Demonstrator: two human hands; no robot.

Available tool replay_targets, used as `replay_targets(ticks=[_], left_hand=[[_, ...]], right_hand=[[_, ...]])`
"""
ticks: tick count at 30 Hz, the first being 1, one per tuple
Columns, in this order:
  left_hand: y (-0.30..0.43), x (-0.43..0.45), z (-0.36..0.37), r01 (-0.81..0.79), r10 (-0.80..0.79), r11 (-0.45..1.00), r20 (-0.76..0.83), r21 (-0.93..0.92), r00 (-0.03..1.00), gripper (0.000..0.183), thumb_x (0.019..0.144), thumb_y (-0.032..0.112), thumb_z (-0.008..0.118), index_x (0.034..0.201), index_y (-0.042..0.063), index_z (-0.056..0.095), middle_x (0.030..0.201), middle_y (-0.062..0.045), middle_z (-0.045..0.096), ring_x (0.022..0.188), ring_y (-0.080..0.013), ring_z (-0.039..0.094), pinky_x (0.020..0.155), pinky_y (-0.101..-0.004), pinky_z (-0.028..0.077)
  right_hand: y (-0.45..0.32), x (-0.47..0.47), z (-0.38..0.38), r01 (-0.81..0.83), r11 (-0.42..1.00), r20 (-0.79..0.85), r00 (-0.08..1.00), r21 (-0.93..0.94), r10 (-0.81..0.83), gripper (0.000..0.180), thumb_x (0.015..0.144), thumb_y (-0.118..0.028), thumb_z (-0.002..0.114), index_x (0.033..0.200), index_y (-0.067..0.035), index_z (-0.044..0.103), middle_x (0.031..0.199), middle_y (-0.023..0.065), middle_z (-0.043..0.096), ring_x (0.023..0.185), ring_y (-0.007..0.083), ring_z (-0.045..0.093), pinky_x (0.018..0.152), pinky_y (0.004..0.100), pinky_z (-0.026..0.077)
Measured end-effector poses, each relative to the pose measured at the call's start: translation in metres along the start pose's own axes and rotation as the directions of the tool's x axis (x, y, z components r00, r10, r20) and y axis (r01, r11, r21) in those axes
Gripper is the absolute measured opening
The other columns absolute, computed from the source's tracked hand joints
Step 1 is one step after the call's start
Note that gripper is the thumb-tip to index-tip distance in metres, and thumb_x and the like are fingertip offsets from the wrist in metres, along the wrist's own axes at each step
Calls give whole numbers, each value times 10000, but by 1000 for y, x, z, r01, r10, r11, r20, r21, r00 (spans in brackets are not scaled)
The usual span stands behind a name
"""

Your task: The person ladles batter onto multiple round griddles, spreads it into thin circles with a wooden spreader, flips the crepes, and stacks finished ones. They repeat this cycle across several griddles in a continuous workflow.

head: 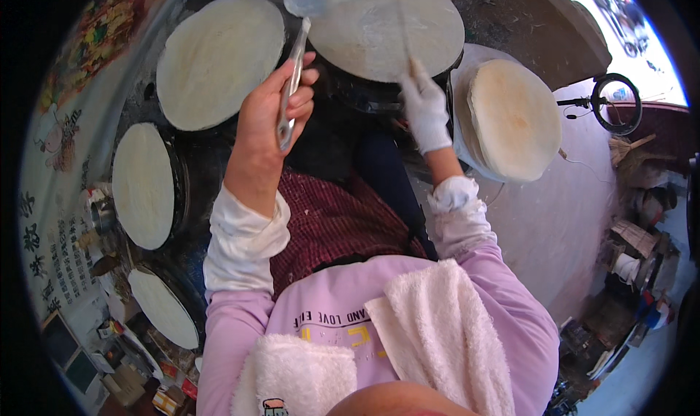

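My left hand point(279, 101), bare, grips the handle of a ladle point(298, 71); its pale, blurred bowl end reaches the rim of the top round griddle. My right hand point(424, 101), in a white glove, is closed around the end of a thin, blurred stick point(403, 30) that extends over that griddle. A thin pale sheet of batter point(383, 38) covers the griddle, with a thicker white patch near the ladle. Round pale flatbreads lie on other griddles at the upper left point(221, 60), left point(143, 186) and lower left point(164, 307).
A stack of thin round flatbreads point(517, 120) lies to the right of the top griddle. A ring light point(617, 104) stands beyond it. Brushes point(629, 148) and clutter line the right side. A metal pot point(103, 216) and boxes point(124, 386) are at the left.
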State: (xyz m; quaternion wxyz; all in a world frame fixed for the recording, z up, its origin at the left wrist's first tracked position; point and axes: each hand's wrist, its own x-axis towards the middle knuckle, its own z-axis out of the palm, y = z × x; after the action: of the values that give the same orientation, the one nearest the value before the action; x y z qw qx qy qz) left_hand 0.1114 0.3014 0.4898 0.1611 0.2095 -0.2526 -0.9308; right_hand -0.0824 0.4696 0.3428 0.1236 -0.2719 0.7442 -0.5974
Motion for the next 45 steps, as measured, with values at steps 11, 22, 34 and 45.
replay_targets(ticks=[11, 22, 34, 45], left_hand=[[18, -73, 39, -6, 1, 994, 48, 106, 999, 359, 1064, 195, 511, 1310, -67, 514, 944, -107, 639, 550, -66, 481, 432, -180, 393], [-24, -286, -55, -222, 195, 974, -317, -51, 928, 410, 1086, 184, 477, 1396, -83, 449, 941, -96, 598, 527, -52, 482, 449, -181, 428], [-34, -327, -68, -349, 312, 937, -379, -30, 871, 432, 1111, 187, 412, 1453, -76, 390, 922, -52, 527, 503, -34, 473, 426, -173, 429], [-15, -298, -67, -375, 310, 925, -463, -53, 830, 449, 1108, 169, 418, 1467, -94, 358, 898, -65, 531, 480, -50, 477, 409, -196, 427]], right_hand=[[-6, -2, -40, -90, 869, -66, 996, -486, 66, 476, 974, -306, 621, 1438, -214, 570, 1120, 231, 714, 1003, 435, 682, 879, 494, 547], [-21, -93, -50, -256, 937, 5, 965, 238, 262, 367, 983, -207, 659, 1292, -9, 649, 758, 40, 661, 613, 121, 608, 549, 297, 504], [112, -29, -5, 40, 992, 154, 988, -122, -21, 299, 970, -237, 683, 1187, -31, 695, 1119, 105, 711, 1013, 205, 662, 926, 332, 519], [161, 3, 55, 63, 825, 218, 973, -562, 74, 275, 943, -297, 655, 1107, -93, 738, 1123, 164, 734, 1084, 369, 674, 979, 419, 510]])
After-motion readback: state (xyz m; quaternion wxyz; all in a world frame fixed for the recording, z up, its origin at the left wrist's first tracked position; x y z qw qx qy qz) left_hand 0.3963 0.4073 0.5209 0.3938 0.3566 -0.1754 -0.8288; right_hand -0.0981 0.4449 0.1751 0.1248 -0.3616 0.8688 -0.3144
